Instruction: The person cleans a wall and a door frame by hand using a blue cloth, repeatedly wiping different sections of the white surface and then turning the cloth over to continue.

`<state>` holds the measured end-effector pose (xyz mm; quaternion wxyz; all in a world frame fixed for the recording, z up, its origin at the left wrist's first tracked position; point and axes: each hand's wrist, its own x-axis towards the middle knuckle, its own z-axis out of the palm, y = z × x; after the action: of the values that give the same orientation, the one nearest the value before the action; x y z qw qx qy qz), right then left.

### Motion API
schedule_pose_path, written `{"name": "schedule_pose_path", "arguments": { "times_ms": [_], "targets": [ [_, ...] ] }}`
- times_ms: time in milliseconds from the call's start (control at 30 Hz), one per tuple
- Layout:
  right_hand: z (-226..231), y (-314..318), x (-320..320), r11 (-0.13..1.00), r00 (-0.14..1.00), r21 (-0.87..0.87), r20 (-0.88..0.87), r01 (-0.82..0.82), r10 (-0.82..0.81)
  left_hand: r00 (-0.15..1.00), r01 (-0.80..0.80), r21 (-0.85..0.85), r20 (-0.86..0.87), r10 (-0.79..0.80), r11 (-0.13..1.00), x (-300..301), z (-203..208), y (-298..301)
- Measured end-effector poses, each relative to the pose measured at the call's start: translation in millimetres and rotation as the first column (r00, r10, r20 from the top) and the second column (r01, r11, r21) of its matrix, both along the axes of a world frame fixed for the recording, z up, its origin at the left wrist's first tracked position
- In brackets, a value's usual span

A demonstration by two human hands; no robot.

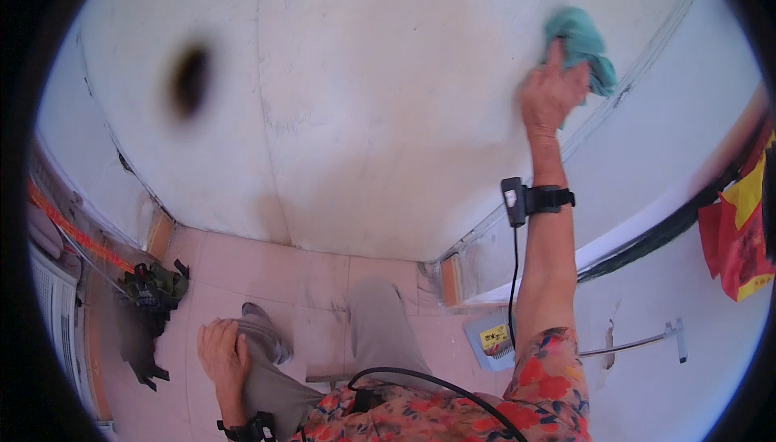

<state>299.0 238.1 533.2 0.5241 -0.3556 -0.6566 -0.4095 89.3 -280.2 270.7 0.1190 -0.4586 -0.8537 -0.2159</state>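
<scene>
Fingers of the left hand (224, 357) lie side by side, loosely bent, thumb close alongside; nothing between them. Hand sits low, over the edge of the grey trouser leg (283, 389); from my remote view I can't tell if any weight goes through it. Black strap (260, 427) at that wrist. Left arm drawn in near the body, idle by my reading.

Moving right, pale wall (388, 103) fills the upper view, stained in patches, with a seam running down it.

Right hand (556, 90) is high on the wall, toward its right side. One finger lies long up the left side of the cloth (578, 31); the others bend over it, tips partly hidden. I take it as a hold on the bunch; grip force I can't tell. Right forearm (550, 272) reaches well out, elbow looking nearly straight, second strap (550, 199) around it.

Cloth is green, crumpled, spread above the knuckles and out to their right. I judge it light, soft, limp, nothing to break; damp or dry, unclear. Best hold: the bunched middle, under flat fingers. Loose right-hand fold could slip or tuck under, so I'd gather it in.
</scene>
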Motion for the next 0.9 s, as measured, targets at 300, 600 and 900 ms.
{"name": "schedule_pose_path", "arguments": {
  "times_ms": [300, 600, 900],
  "targets": [
    [-67.5, 22.3, 72.9, 0.977, 0.984, -0.144, -0.114, -0.156, 0.141, 0.999, 0.014, 0.014, 0.033, -0.015, 1.0, 5.5, 6.5, 17.8],
    [-43.8, -21.5, 2.9, 0.954, 0.971, -0.186, 0.014, -0.233, 0.24, 1.0, 0.02, 0.011, 0.013, -0.02, 1.0, 5.5, 7.4, 15.1],
    [-177.6, 17.0, 56.8, 0.889, 0.848, -0.406, -0.528, -0.211, -0.04, 1.0, -0.012, 0.006, 0.007, 0.012, 1.0, 0.9, 2.7, 2.5]
  ]
}}
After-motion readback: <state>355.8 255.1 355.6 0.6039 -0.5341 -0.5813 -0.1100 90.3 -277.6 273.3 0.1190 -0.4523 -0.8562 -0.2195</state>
